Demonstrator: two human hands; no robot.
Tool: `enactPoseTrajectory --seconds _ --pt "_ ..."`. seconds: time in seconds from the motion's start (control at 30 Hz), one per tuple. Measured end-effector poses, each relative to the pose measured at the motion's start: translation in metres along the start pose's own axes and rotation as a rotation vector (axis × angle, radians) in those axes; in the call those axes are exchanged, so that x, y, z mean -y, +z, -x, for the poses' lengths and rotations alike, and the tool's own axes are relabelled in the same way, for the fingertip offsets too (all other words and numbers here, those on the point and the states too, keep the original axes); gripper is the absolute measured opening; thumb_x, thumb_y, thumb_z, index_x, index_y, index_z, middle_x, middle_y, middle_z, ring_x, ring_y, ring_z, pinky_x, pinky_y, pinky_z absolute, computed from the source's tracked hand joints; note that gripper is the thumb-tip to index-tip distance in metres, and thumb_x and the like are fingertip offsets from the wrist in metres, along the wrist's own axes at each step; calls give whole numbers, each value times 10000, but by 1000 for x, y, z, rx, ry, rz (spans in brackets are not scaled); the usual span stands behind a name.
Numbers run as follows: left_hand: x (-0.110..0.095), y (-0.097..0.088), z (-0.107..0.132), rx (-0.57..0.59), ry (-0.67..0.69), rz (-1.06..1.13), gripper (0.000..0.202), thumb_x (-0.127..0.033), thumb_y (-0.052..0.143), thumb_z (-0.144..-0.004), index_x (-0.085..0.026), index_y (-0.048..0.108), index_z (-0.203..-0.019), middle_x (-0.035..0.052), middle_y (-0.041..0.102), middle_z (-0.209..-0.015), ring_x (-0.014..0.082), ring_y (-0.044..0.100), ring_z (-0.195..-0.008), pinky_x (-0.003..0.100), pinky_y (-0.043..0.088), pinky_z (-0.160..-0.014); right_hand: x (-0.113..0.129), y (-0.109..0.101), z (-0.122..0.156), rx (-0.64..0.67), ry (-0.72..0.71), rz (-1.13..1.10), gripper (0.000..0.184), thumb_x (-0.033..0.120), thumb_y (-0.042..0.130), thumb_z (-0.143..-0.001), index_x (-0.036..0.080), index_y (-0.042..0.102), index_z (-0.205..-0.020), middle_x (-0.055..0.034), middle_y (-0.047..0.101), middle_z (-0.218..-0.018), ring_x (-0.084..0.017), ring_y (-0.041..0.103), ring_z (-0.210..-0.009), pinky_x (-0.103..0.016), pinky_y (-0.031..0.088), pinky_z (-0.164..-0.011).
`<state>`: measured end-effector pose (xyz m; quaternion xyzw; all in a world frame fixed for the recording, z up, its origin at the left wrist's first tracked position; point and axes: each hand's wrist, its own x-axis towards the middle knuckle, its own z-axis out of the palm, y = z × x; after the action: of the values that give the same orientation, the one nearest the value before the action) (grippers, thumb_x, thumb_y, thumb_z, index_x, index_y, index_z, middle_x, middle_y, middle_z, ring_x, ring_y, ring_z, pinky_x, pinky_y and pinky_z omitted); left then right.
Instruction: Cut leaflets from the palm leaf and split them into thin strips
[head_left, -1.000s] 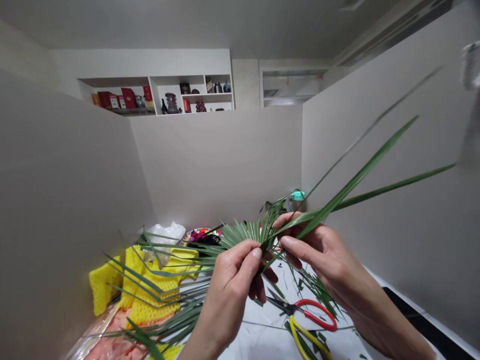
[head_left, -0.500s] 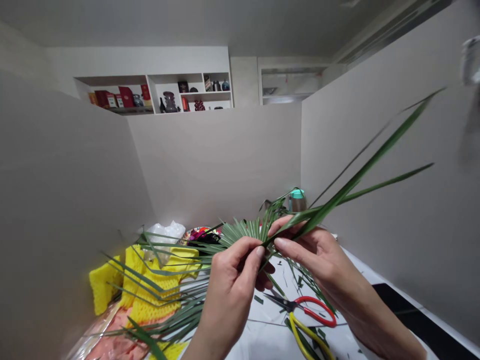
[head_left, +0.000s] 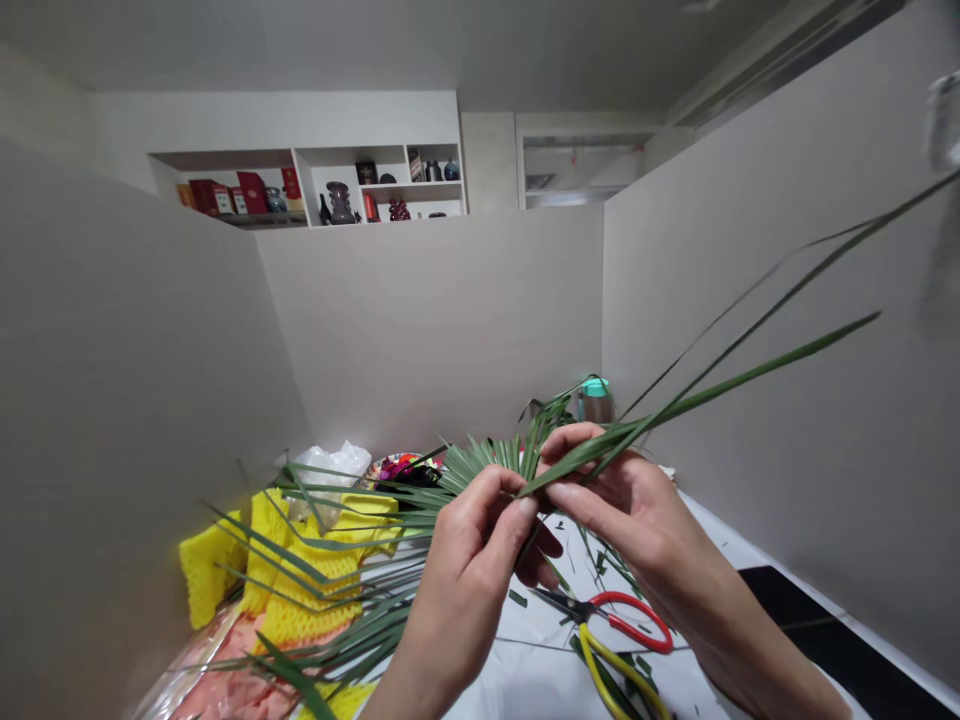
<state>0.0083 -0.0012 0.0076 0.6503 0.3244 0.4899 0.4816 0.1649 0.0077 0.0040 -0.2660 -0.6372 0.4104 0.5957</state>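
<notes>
Long green leaf strips (head_left: 720,386) run from between my hands up toward the upper right. My left hand (head_left: 469,570) pinches their lower end between thumb and forefinger. Just to its right, my right hand (head_left: 630,510) grips the same strips a little higher, thumb below and fingers behind them. Behind my hands a fan-shaped palm leaf (head_left: 480,462) spreads, its narrow blades reaching left past my left hand. Scissors (head_left: 581,608) with one red and one yellow handle lie slightly open on the white table below my hands. My left fingertips are partly hidden.
Yellow foam netting (head_left: 300,590) and pink material in clear plastic (head_left: 225,665) lie at the left. A white plastic bag (head_left: 337,470) sits behind. A container with a teal lid (head_left: 595,400) stands at the back right. Leaf scraps (head_left: 517,598) dot the white table (head_left: 525,670).
The long strips have turned and now point further right, one tip reaching the frame's edge. Both hands have shifted slightly while keeping their pinch.
</notes>
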Motion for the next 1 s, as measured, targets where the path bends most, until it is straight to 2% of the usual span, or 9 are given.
enactPoseTrajectory --seconds 0.1,0.2,0.3,0.43,0.5,0.6,0.73,0.83,1.0 --pt "-1 1 1 -26 24 -43 245 -382 536 -968 -193 560 -815 -27 601 -694 116 594 -585 251 463 -589 -1 1 -1 54 13 -3 131 302 633 -916 236 558 -1001 14 630 -784 -147 623 -672 -268 524 -630" --pt "-1 0 1 -71 67 -79 244 -378 539 -969 -202 566 -803 -32 581 -709 121 568 -630 250 454 -618 -1 2 -1 96 24 34 92 286 638 -904 234 587 -960 9 632 -782 -167 633 -712 -291 533 -651" --pt "0 1 2 -145 120 -111 178 -319 572 -953 -217 571 -807 -25 603 -779 131 558 -742 239 440 -688 -1 1 -1 116 45 103 58 270 662 -873 217 659 -896 -36 686 -865 -222 667 -855 -359 546 -771" --pt "3 1 4 -237 197 -164 78 -274 605 -926 -234 627 -863 -5 673 -906 162 613 -863 264 458 -805 -1 1 0 142 75 163 115 278 650 -883 219 713 -959 -66 723 -1007 -263 665 -1019 -449 493 -950" --pt "4 0 4 -277 217 -180 79 -275 606 -923 -236 651 -870 -5 674 -889 168 623 -860 268 466 -801 -1 3 1 172 80 176 119 276 650 -883 227 716 -970 -55 726 -1013 -254 665 -1009 -430 495 -936" --pt "6 -2 3 -313 224 -185 80 -241 581 -922 -233 644 -874 -14 653 -861 158 613 -835 257 466 -777 -1 5 1 233 79 195 47 247 661 -861 223 700 -851 -21 713 -885 -223 658 -889 -367 504 -842" --pt "5 -4 1 -321 226 -194 150 -107 514 -872 -235 592 -859 -32 625 -816 144 600 -790 246 466 -727 1 8 1 298 74 222 75 186 644 -853 224 709 -840 -3 702 -844 -214 646 -869 -339 486 -825" --pt "3 -4 2 -305 234 -210 235 -61 500 -825 -235 642 -895 -15 675 -875 164 632 -872 260 478 -772 2 9 0 334 47 237 102 156 649 -834 226 723 -837 1 709 -854 -215 639 -879 -334 472 -825" --pt "-2 -3 8 -343 271 -221 247 -125 516 -877 -254 712 -955 2 708 -980 180 645 -948 294 482 -865 -3 8 -2 332 55 244 79 219 653 -848 213 661 -770 -14 671 -811 -218 608 -828 -354 468 -783"
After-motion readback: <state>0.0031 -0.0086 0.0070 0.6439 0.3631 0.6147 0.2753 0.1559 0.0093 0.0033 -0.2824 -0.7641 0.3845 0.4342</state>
